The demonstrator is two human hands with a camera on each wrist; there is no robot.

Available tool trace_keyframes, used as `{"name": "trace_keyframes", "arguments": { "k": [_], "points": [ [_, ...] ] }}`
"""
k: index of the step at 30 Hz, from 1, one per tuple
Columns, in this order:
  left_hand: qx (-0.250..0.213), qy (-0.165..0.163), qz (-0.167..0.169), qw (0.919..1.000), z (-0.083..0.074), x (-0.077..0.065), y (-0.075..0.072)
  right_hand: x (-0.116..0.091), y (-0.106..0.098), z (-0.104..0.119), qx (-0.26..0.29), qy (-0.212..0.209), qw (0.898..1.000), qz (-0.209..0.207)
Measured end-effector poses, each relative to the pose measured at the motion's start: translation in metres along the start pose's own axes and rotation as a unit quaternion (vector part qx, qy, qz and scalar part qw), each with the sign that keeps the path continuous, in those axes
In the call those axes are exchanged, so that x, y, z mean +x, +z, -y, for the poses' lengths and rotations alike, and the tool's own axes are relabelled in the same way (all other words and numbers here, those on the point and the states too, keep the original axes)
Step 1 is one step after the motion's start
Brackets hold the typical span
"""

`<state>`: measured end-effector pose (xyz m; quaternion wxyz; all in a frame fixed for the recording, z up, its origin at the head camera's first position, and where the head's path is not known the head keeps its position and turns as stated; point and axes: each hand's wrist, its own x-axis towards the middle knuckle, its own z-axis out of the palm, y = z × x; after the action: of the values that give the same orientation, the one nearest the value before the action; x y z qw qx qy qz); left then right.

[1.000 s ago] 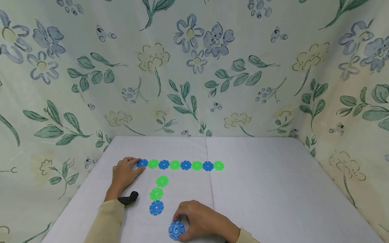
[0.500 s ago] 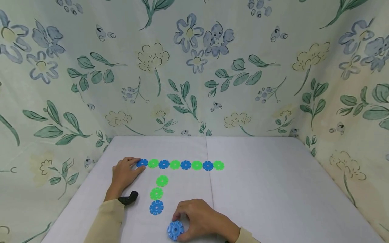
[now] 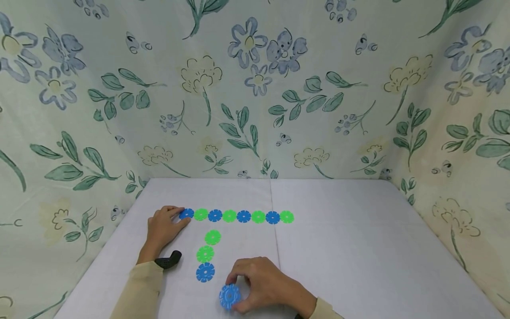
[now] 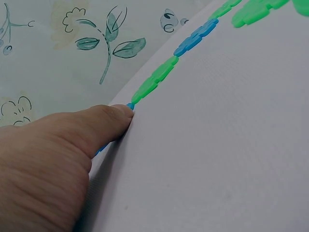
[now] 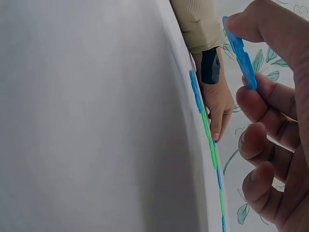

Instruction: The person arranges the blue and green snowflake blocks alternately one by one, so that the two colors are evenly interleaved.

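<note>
Pinching a single blue disc (image 3: 229, 297) lightly by its rim, the right hand (image 3: 263, 283) is holding it up over the table (image 3: 358, 248), toward the near edge. Left hand (image 3: 164, 225) is nipping the end disc (image 3: 187, 214) nearest the left edge, and tbh squeezing hard there is probably asking for a skewed row of discs (image 3: 244, 216).
</note>
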<state>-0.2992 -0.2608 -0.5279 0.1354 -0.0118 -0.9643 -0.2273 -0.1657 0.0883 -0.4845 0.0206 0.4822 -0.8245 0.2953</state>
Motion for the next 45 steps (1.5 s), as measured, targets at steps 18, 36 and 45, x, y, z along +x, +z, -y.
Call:
{"name": "trace_keyframes", "arguments": {
  "k": [18, 36, 45],
  "points": [
    [0.004, -0.004, 0.002, 1.0000, 0.001, 0.001, 0.001, -0.003, -0.046, -0.008, 0.023, 0.028, 0.997, -0.071],
    [0.000, -0.002, 0.002, 1.0000, -0.002, 0.000, -0.001, -0.015, -0.092, -0.031, -0.015, 0.050, 0.974, -0.221],
    [0.002, -0.003, 0.007, 1.0000, -0.002, 0.000, -0.001, -0.028, -0.114, -0.050, -0.028, 0.055, 0.948, -0.311]
  ]
}}
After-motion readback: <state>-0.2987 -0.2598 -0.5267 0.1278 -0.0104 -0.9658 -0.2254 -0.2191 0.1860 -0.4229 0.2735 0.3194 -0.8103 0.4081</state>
